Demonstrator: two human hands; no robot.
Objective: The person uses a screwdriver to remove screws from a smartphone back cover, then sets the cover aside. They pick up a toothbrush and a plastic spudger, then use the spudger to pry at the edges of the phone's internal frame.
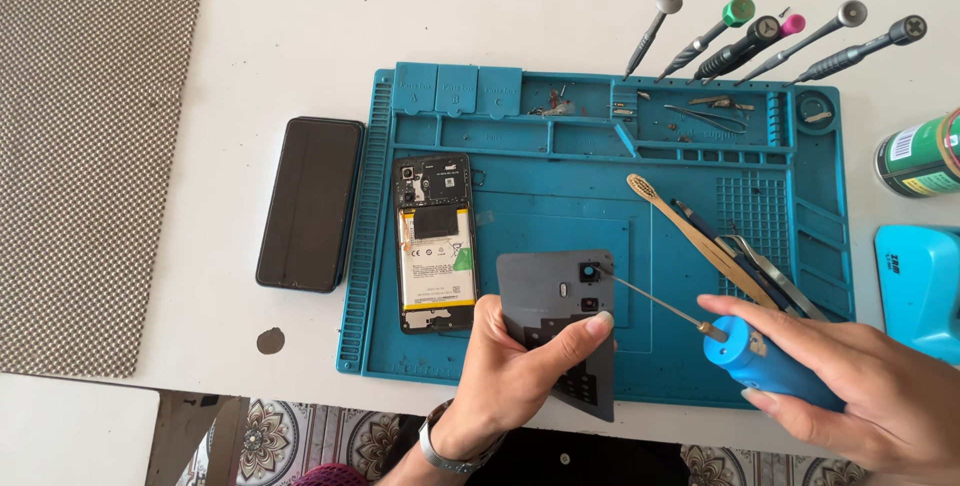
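Observation:
My left hand (510,371) grips a grey phone back cover (548,291) by its lower edge, inner side up, over the blue work mat (700,376). My right hand (860,376) holds a blue tube with a long thin metal nozzle (760,361). The nozzle tip touches the cover near its square camera opening (591,271). An opened phone (434,243) with its white battery showing lies on the mat's left part.
A black phone (310,203) lies face down left of the mat. Several screwdrivers (770,41) stand behind the mat. A bamboo toothbrush (690,236) and tweezers (770,271) lie on the mat's right side. A green can (920,156) and a blue device (920,286) sit at the right edge.

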